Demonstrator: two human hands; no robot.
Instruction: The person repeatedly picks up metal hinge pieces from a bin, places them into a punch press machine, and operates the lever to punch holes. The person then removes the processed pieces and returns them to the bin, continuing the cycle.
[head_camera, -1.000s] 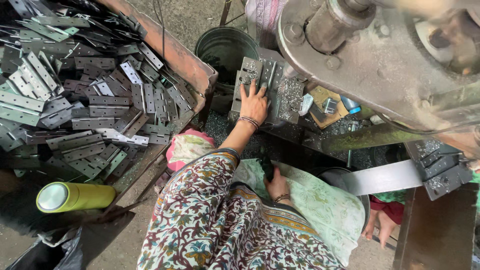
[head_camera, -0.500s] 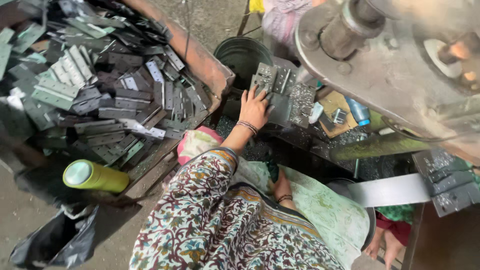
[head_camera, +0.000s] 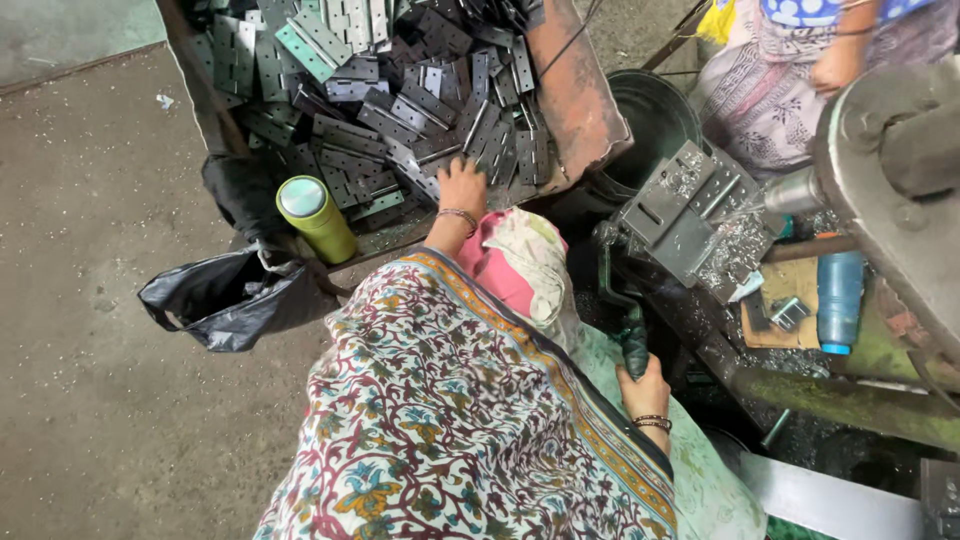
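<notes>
Left hand (head_camera: 462, 186), fingers spread, rests on flat metal hinges (head_camera: 400, 110) at tray's near edge (stiff, thin, likely sharp-edged; pinch by long sides). Right hand (head_camera: 645, 385) fully clenched round green lever handle (head_camera: 632, 345).

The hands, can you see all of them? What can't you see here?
Head view:
- Left hand: fingertips buried among the metal plates; whether it grips one cannot be told.
- Right hand: palm hidden around the dark handle.
- Pile of plates: cut off by the top edge.
- Machine: cut off at right.
</notes>
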